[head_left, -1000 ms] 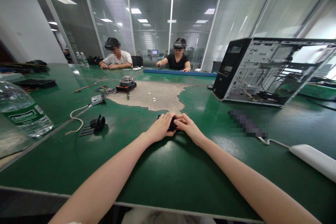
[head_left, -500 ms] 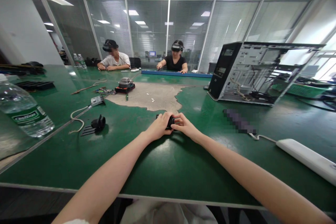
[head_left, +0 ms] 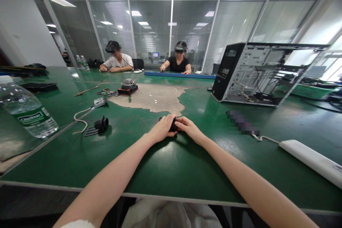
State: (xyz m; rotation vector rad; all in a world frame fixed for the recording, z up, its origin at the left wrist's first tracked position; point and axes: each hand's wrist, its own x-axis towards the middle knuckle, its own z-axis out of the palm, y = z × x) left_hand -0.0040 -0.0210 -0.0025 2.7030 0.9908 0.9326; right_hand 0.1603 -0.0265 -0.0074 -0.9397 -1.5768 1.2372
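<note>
A small black part (head_left: 173,124) sits between my two hands, low over the green table (head_left: 171,171). Wrapped around its left side is my left hand (head_left: 163,127), which covers much of it. My right hand (head_left: 187,127) has its thumb and fingertips pinched at the part's right side. The exact shape of the part is hidden by the fingers. To the left, a black round piece with prongs (head_left: 100,124) lies on the table, and beyond it is a metal bracket (head_left: 100,102) beside a pale cord (head_left: 83,121).
A water bottle (head_left: 29,114) stands at the left. An open computer case (head_left: 232,74) is at the right, with a white power strip (head_left: 307,156) nearer. Two people (head_left: 117,60) sit across the table. A black-and-orange device (head_left: 127,87) lies near a bare brown patch (head_left: 155,96).
My right fingers have shifted slightly against the black part. The view has moved a little, so objects at the left appear slightly further right.
</note>
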